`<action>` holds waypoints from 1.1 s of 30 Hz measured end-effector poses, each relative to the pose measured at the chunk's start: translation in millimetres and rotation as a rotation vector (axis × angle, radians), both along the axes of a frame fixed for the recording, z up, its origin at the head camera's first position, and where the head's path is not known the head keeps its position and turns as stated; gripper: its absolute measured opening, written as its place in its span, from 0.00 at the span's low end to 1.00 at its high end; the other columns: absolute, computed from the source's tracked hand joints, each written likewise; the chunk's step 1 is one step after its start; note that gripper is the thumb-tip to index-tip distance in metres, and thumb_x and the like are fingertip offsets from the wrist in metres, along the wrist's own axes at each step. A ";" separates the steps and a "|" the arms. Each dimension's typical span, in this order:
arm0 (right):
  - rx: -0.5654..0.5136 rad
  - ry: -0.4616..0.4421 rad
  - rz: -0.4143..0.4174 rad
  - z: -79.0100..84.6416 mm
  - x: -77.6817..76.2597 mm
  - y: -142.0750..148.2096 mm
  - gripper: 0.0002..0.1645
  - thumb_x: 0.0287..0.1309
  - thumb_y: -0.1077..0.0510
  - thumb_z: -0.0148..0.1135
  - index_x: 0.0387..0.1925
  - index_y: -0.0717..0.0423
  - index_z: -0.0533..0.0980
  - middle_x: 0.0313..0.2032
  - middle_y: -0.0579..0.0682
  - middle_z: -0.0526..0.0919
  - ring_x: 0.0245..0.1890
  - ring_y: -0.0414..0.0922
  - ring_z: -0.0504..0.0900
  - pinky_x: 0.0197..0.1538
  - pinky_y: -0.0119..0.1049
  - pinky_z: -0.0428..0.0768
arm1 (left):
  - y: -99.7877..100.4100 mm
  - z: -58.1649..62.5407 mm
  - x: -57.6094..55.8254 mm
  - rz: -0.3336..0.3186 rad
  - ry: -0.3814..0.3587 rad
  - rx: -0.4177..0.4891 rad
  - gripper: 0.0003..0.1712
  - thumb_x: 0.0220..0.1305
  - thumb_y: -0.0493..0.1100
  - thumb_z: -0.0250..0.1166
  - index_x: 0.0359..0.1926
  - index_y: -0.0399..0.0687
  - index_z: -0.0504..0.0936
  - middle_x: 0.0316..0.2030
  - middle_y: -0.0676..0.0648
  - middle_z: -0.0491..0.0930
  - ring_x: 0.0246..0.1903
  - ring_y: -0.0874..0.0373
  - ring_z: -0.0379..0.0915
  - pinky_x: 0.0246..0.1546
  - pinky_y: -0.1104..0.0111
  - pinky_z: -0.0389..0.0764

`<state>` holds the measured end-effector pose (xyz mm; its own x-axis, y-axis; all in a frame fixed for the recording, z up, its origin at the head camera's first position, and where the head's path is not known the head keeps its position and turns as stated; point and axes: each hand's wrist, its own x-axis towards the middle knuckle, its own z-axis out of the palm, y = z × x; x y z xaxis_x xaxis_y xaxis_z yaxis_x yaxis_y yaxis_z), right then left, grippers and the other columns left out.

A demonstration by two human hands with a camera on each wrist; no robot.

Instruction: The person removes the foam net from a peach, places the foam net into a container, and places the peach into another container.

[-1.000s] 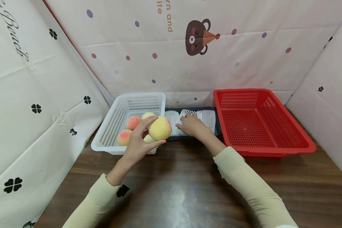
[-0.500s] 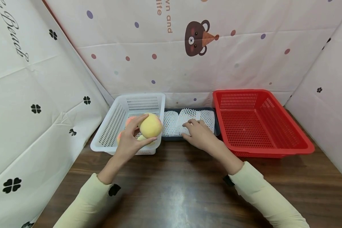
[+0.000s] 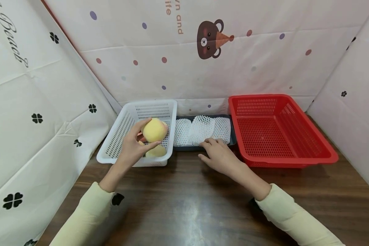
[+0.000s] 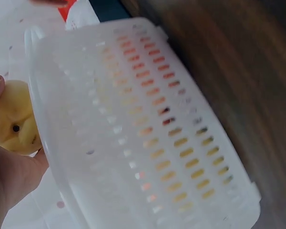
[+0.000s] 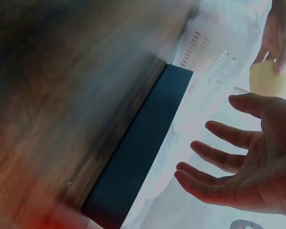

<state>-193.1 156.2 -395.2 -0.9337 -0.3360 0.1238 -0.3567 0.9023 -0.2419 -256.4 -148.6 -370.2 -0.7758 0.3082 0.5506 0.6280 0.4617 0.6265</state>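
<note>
My left hand (image 3: 130, 145) grips a yellow peach (image 3: 154, 130) between thumb and fingers, above the white plastic basket (image 3: 155, 106). In the left wrist view the dimpled end of this peach (image 4: 14, 117) faces the camera. Below it another pale peach (image 3: 156, 151) lies in the basket; my hand partly hides others. My right hand (image 3: 222, 158) holds nothing, its fingers spread and slightly bent, by the front edge of a dark tray (image 3: 187, 149). White foam net sleeves (image 3: 201, 130) lie side by side in that tray. In the right wrist view the fingers (image 5: 224, 157) are apart.
A red plastic basket (image 3: 261, 136) stands right of the tray, with its bare floor showing. The baskets and tray sit at the back of a brown wooden table (image 3: 184, 198). Printed white cloth (image 3: 160, 75) hangs behind and at both sides.
My left hand has carried the peach leftward, from the basket's right rim to over its inside. My right hand has drawn back from the foam nets toward the tray's front edge.
</note>
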 end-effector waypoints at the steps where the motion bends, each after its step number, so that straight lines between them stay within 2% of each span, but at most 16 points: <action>1: 0.000 0.002 0.000 -0.6 1.4 -0.9 0.28 0.71 0.45 0.60 0.64 0.58 0.76 0.61 0.60 0.78 0.64 0.58 0.73 0.68 0.58 0.69 | -0.7 1.9 -2.6 0.004 0.006 -0.012 0.49 0.45 0.36 0.84 0.69 0.47 0.72 0.62 0.43 0.74 0.55 0.49 0.75 0.49 0.65 0.85; 4: -0.003 0.004 -0.006 -1.7 5.0 -2.6 0.28 0.71 0.44 0.60 0.64 0.56 0.77 0.61 0.59 0.77 0.63 0.60 0.73 0.67 0.58 0.70 | -3.6 6.7 -11.3 -0.019 -0.007 -0.040 0.48 0.46 0.36 0.84 0.69 0.45 0.72 0.62 0.42 0.74 0.56 0.50 0.73 0.52 0.55 0.84; 7: -0.011 0.008 -0.012 -1.9 7.3 -3.0 0.28 0.71 0.44 0.60 0.64 0.55 0.77 0.62 0.58 0.77 0.63 0.61 0.73 0.66 0.58 0.72 | -7.7 12.2 -23.3 -0.050 -0.050 -0.091 0.47 0.47 0.37 0.83 0.68 0.42 0.72 0.62 0.41 0.74 0.55 0.49 0.73 0.51 0.52 0.83; 13: -0.027 0.003 -0.026 1.1 12.0 -1.2 0.28 0.70 0.45 0.61 0.64 0.55 0.76 0.63 0.58 0.76 0.64 0.62 0.72 0.63 0.61 0.74 | -18.2 21.3 -54.2 -0.078 -0.125 -0.353 0.47 0.47 0.40 0.83 0.67 0.38 0.72 0.61 0.38 0.76 0.55 0.44 0.74 0.51 0.49 0.80; 18: -0.034 -0.002 -0.021 4.1 14.3 0.2 0.28 0.70 0.45 0.61 0.64 0.55 0.76 0.65 0.59 0.75 0.66 0.63 0.71 0.64 0.63 0.73 | -22.1 17.6 -74.3 -0.059 -0.245 -0.547 0.46 0.50 0.47 0.82 0.65 0.33 0.70 0.54 0.35 0.77 0.50 0.43 0.74 0.51 0.48 0.77; 21: -0.047 0.001 -0.009 5.4 15.4 0.3 0.28 0.70 0.44 0.61 0.65 0.55 0.76 0.65 0.59 0.75 0.65 0.63 0.71 0.64 0.63 0.73 | -21.4 12.9 -79.1 -0.015 -0.321 -0.663 0.47 0.51 0.53 0.80 0.63 0.31 0.69 0.52 0.34 0.74 0.47 0.44 0.72 0.49 0.51 0.77; 25: -0.056 0.003 0.000 6.4 17.1 -0.1 0.29 0.70 0.44 0.61 0.65 0.55 0.76 0.65 0.60 0.75 0.64 0.63 0.72 0.64 0.62 0.73 | -15.2 9.4 -80.9 0.026 -0.381 -0.767 0.49 0.52 0.59 0.78 0.64 0.31 0.69 0.52 0.32 0.69 0.46 0.44 0.68 0.46 0.54 0.77; 30: -0.053 0.009 0.007 8.1 17.8 -0.7 0.28 0.70 0.45 0.62 0.65 0.54 0.76 0.64 0.60 0.75 0.64 0.63 0.72 0.65 0.62 0.72 | -2.8 7.6 -84.7 0.021 -0.430 -0.838 0.50 0.51 0.59 0.79 0.64 0.33 0.69 0.53 0.33 0.68 0.44 0.45 0.71 0.44 0.56 0.79; 33: -0.048 0.007 0.016 9.3 19.2 -0.4 0.28 0.70 0.44 0.62 0.65 0.54 0.76 0.64 0.59 0.76 0.64 0.62 0.72 0.65 0.62 0.72 | 1.6 1.9 -87.6 0.022 -0.449 -0.883 0.48 0.51 0.60 0.79 0.61 0.33 0.68 0.51 0.35 0.69 0.43 0.47 0.72 0.43 0.58 0.79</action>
